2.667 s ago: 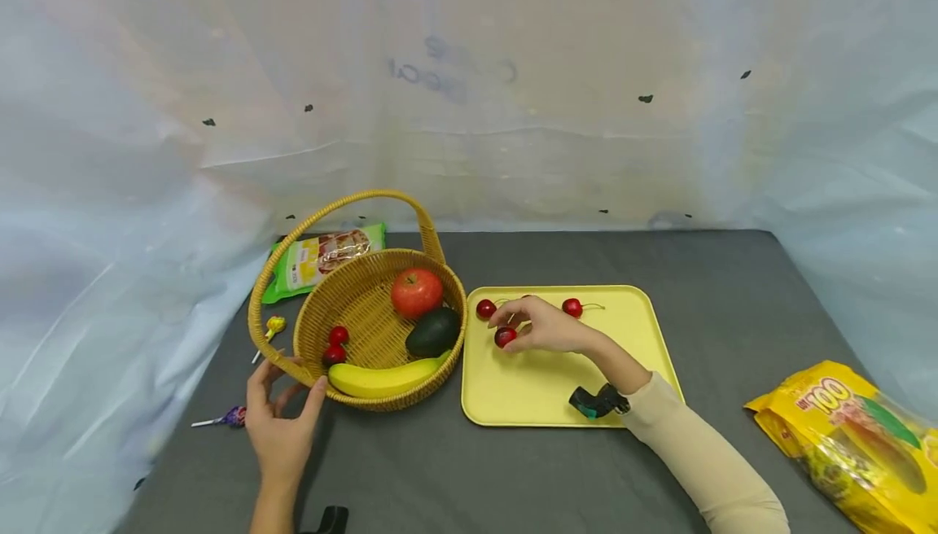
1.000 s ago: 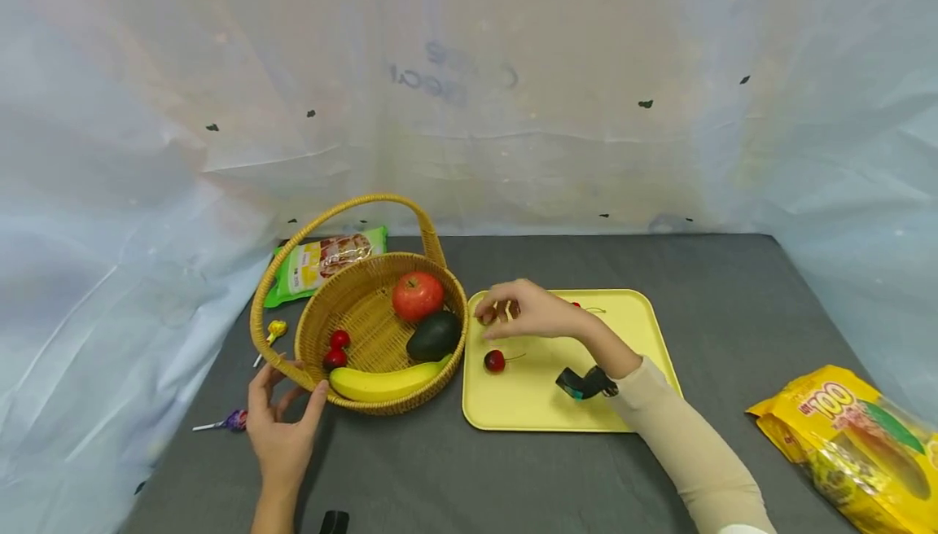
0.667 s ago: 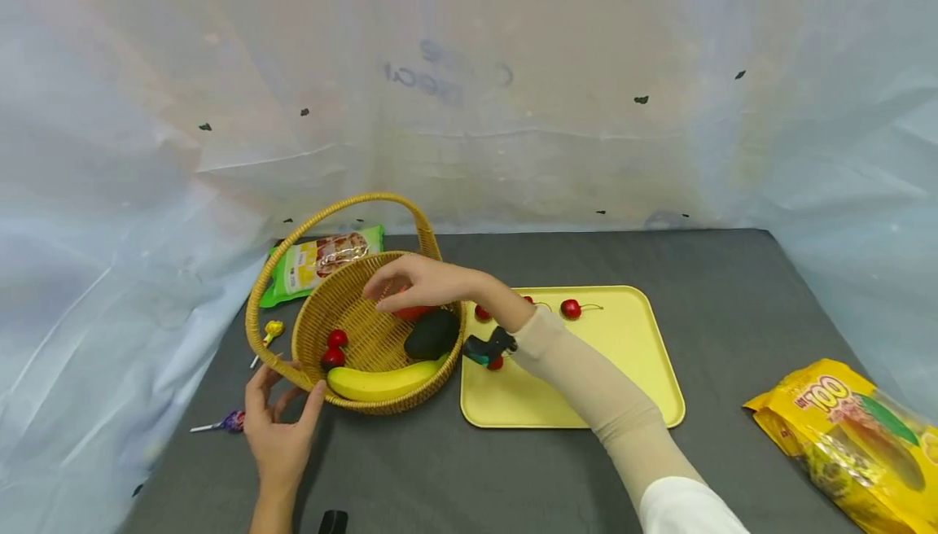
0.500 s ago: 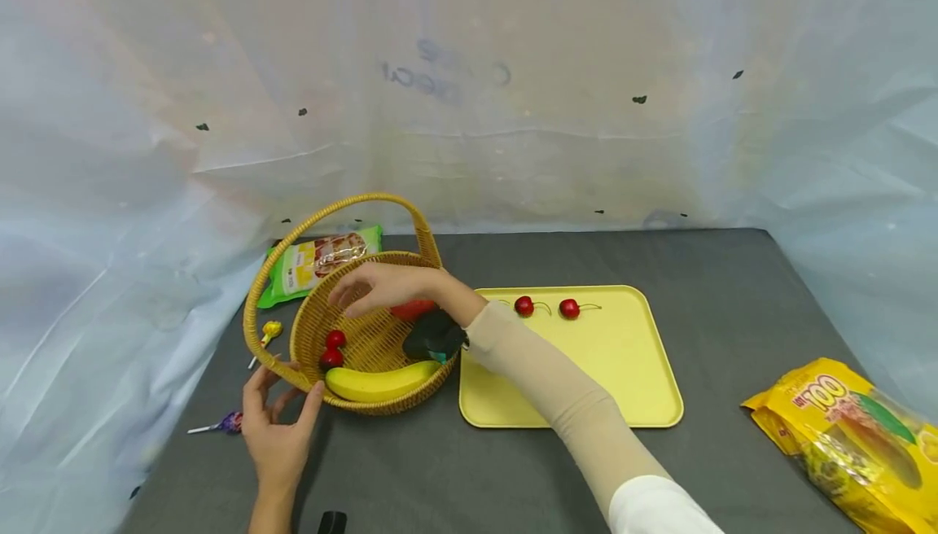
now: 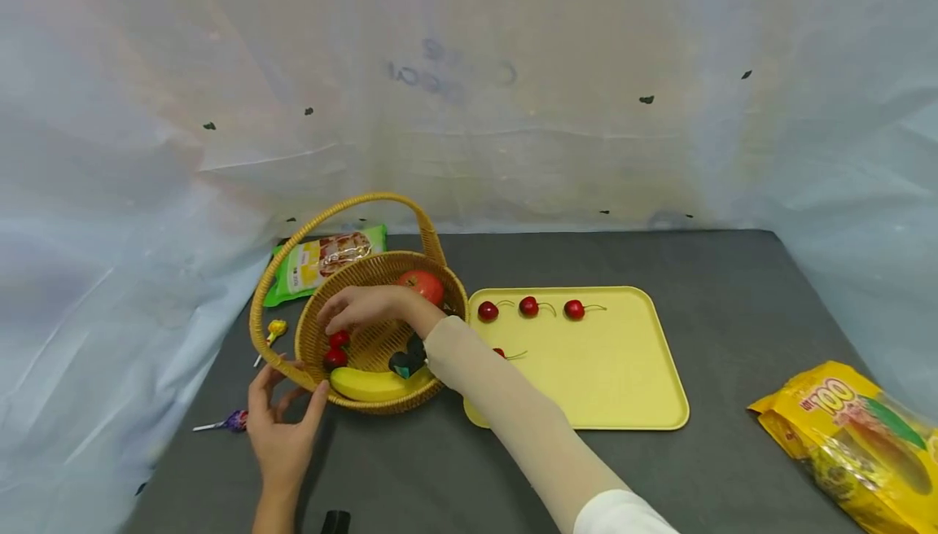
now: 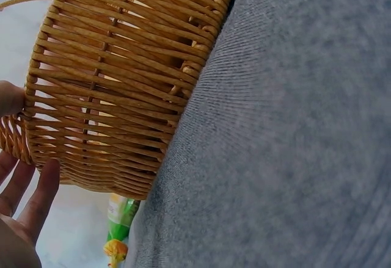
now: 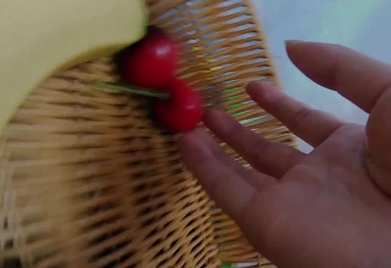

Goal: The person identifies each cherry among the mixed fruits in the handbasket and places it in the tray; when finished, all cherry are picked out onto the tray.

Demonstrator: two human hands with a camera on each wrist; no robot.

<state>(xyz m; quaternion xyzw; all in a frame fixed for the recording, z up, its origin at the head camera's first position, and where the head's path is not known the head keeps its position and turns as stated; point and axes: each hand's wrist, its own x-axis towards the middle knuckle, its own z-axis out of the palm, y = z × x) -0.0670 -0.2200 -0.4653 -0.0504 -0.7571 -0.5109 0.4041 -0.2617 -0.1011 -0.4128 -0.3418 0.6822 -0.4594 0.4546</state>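
My left hand (image 5: 282, 432) grips the rim of the wicker basket (image 6: 116, 85) at its near left, by the foot of the handle, thumb and fingers on either side. Inside the basket my right hand (image 7: 311, 164) reaches with fingers extended and nothing between them. Its fingertips are right beside two red cherries (image 7: 177, 106), one with a green stem. Close to these cherries lies a banana (image 5: 374, 385). A red apple (image 5: 422, 286) sits at the basket's far right; the dark green fruit below it is mostly hidden by my right arm.
A yellow tray (image 5: 593, 387) with several stemmed cherries (image 5: 529, 306) stands right of the basket. Behind the basket lies a green snack packet (image 5: 330, 257). Yellow (image 5: 277, 327) and purple (image 5: 236, 420) lollipops lie at left, a yellow candy bag (image 5: 850, 436) at far right.
My right hand has left the tray, where it was handling cherries, and moved left into the basket, down towards the two cherries. My left hand has kept its grip on the basket.
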